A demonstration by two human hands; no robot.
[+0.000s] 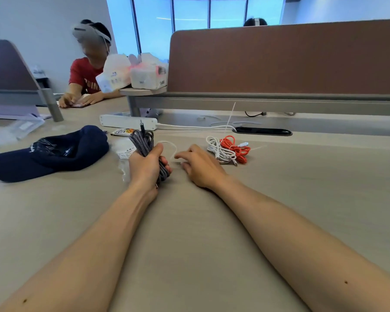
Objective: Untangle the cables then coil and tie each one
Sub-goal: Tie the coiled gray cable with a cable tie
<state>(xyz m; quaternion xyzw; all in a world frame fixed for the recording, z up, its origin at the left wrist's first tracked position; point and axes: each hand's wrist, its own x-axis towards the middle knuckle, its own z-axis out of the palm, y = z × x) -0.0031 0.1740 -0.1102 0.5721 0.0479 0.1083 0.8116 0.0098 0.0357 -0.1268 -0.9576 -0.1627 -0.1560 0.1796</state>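
Left hand (147, 165) fisted around a coiled grey braided cable (144, 146), black plug end poking up above the thumb. Right hand (200, 167) just beside it, knuckles on the desk (189, 233), fingers loosely curled, apparently pinching a thin white zip tie (170, 147). Farther right, white cable (221, 150) and red cable (235, 148) bundled, touching each other. Navy cap (47, 154) at left. White power strip (128, 121) beyond.
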